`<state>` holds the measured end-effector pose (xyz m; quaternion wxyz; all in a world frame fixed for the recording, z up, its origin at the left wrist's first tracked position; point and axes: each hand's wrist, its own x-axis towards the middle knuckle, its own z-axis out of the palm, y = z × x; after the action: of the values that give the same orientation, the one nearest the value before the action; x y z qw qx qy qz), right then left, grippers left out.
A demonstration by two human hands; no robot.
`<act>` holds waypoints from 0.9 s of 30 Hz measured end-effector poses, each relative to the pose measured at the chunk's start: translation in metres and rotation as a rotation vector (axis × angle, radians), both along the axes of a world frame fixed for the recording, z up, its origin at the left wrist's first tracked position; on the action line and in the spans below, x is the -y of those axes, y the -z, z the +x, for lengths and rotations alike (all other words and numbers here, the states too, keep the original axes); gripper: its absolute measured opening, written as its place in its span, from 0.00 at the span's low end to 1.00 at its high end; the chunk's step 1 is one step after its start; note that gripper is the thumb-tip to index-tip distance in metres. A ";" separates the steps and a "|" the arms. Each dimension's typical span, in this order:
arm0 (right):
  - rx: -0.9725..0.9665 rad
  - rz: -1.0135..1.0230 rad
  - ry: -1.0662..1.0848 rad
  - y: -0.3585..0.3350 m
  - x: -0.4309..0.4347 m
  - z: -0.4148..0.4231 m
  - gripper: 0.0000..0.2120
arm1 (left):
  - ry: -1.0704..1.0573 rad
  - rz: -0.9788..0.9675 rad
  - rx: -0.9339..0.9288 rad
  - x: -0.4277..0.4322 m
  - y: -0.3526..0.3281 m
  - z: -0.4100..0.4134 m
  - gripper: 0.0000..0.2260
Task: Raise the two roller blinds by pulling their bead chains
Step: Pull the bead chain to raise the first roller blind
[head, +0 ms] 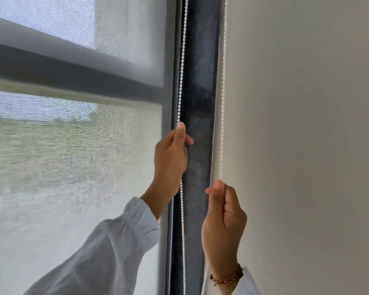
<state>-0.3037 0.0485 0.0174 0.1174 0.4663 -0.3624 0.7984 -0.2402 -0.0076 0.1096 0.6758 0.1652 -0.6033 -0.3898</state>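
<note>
A sheer grey roller blind (77, 167) covers the window on the left. An opaque cream roller blind (296, 145) hangs on the right. Between them runs a dark window post (197, 103). A white bead chain (182, 60) hangs along the post's left edge, and my left hand (170, 158) is closed around it at mid-height. A second white bead chain (223, 103) runs down the cream blind's left edge. My right hand (224, 222) pinches it lower down, thumb and forefinger on the beads.
Through the sheer blind a horizontal window bar (73, 67) and blurred greenery outside show. White sleeves cover both forearms. A gold bracelet (226, 277) sits on the right wrist.
</note>
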 end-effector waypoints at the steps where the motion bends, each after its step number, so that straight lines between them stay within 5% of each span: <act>1: 0.008 -0.001 -0.022 -0.001 -0.006 0.000 0.25 | -0.052 -0.030 -0.041 -0.013 0.001 0.006 0.20; 8: 0.110 0.101 -0.254 -0.026 -0.051 0.017 0.13 | -0.176 -0.301 -0.040 -0.112 0.017 0.033 0.19; 15: -0.006 0.080 -0.344 -0.078 -0.110 0.035 0.12 | -0.337 -0.419 0.066 -0.171 0.025 0.047 0.18; 18: 0.016 0.046 -0.540 -0.101 -0.131 0.049 0.10 | -0.390 -0.475 0.158 -0.189 0.046 0.060 0.18; 27: 0.000 0.196 -0.767 -0.136 -0.197 0.088 0.09 | -0.406 -0.377 0.305 -0.247 0.130 0.103 0.22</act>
<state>-0.2161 0.2451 0.1539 -0.2342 0.5769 -0.2363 0.7460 -0.1375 0.2391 -0.0202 0.6603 0.2107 -0.7141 -0.0988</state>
